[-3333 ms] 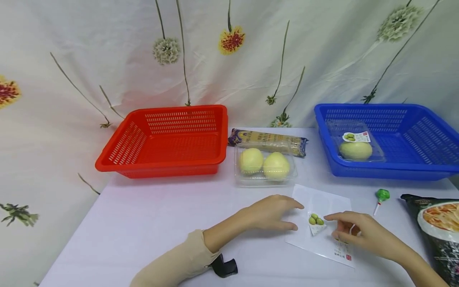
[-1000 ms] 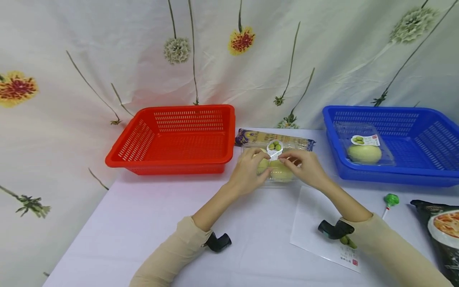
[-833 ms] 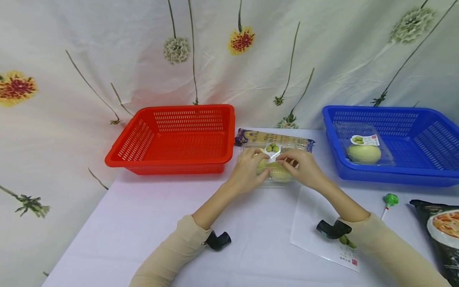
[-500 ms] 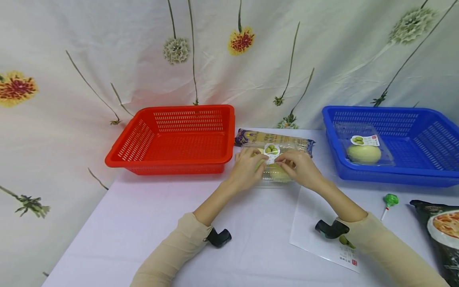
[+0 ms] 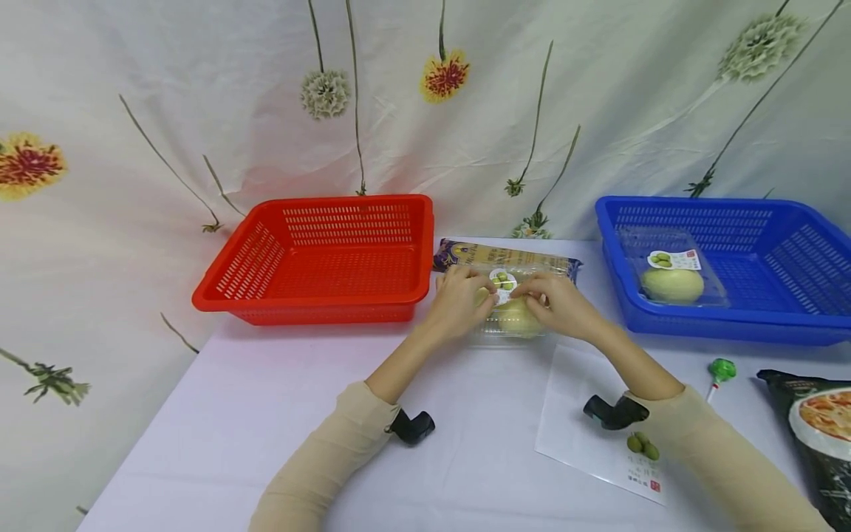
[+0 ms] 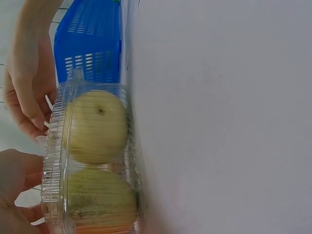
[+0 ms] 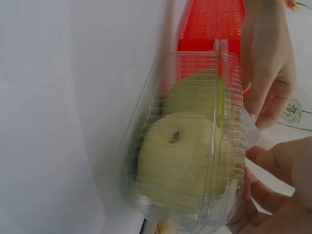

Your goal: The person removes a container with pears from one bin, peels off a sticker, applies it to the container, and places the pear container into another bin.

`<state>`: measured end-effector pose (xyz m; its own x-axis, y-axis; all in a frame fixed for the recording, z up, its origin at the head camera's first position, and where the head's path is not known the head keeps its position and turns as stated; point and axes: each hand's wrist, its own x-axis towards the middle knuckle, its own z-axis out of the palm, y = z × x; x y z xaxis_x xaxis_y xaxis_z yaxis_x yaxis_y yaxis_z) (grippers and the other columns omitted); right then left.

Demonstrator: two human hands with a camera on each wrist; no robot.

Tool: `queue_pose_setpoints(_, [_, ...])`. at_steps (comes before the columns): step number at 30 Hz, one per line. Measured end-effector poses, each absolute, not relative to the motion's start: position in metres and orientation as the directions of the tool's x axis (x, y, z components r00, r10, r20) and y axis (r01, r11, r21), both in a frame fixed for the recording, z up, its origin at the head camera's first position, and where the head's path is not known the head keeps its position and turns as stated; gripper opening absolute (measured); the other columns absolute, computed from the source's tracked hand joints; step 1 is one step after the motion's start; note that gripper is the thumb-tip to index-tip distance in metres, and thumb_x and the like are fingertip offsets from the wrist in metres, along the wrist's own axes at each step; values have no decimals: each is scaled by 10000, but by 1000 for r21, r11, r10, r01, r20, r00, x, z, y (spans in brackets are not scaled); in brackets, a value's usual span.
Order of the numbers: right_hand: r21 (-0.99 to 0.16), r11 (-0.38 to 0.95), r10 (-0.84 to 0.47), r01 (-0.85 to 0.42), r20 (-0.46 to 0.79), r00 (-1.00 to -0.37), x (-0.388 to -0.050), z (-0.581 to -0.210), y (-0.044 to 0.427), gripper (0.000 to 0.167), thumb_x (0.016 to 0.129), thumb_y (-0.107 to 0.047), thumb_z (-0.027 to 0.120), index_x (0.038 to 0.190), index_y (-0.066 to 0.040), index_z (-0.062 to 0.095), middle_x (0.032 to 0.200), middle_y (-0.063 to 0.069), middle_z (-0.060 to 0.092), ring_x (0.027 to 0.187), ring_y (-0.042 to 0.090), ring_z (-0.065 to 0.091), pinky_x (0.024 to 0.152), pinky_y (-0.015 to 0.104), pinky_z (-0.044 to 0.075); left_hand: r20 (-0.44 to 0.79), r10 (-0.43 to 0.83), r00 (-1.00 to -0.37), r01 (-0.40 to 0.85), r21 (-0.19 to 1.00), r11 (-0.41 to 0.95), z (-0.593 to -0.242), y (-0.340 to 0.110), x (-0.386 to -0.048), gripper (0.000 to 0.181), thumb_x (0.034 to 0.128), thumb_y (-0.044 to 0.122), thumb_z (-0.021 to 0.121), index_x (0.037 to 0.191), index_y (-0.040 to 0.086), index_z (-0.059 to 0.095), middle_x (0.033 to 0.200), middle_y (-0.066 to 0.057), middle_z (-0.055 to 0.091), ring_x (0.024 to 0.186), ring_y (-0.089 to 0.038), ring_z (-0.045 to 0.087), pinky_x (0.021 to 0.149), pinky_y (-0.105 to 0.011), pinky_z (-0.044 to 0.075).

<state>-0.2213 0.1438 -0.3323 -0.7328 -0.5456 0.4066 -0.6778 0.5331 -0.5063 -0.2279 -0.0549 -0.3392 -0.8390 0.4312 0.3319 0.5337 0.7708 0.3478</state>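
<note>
In the head view a round-topped white sticker (image 5: 503,281) with a green fruit picture lies against the lid of a clear plastic box (image 5: 488,325). The right wrist view shows two pale yellow-green melons (image 7: 178,156) inside that box. My left hand (image 5: 459,304) pinches the sticker's near left edge, and my right hand (image 5: 561,307) pinches its right edge. Both hands are over the lid, their fingertips close to it. Between the fingertips in the right wrist view, the sticker (image 7: 252,134) looks whitish and partly see-through. The fingers partly cover it in the head view.
A red basket (image 5: 312,307) stands left. The blue basket (image 5: 731,318) on the right holds a labelled melon box (image 5: 673,284). Behind the hands lies a long packet (image 5: 508,255). A sticker sheet (image 5: 578,399), a green lollipop (image 5: 722,369) and a black bag (image 5: 821,436) are at right.
Both hands have gone from the sticker sheet to the melon box, bringing the sticker. Over the last second the sticker has moved slightly down and left onto the lid.
</note>
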Motion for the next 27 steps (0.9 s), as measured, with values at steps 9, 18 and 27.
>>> queue_pose_setpoints(9, [-541, 601, -505, -589, 313, -804, -240, -328, 140, 219, 859, -64, 662, 1041, 58, 680, 925, 194, 653, 750, 262, 569, 627, 337, 460, 204, 438, -876, 483, 375, 791, -335, -58, -239, 334, 897, 329, 599, 1185, 169, 655, 1284, -136, 528, 1215, -321, 406, 908, -551, 360])
queue_pose_setpoints(18, [-490, 610, -559, -622, 291, -777, -244, -332, 145, 399, 807, -178, 746, 1131, 38, 657, 937, 162, 538, 806, 281, 432, 690, 352, 338, 79, 478, -875, 468, 396, 790, -333, -62, -242, 511, 898, 404, 595, 1356, 190, 520, 1445, -162, 366, 1342, -343, 262, 960, -705, 266])
queue_pose_setpoints(27, [-467, 658, -537, -591, 259, -803, -233, -335, 153, 519, 808, -253, 744, 1235, 3, 600, 1170, 232, 534, 1088, 384, 464, 899, 583, 372, 81, 482, -873, 463, 448, 765, -339, -69, -242, 653, 874, 449, 614, 1434, 190, 398, 1502, -146, 284, 1383, -335, 198, 980, -685, 264])
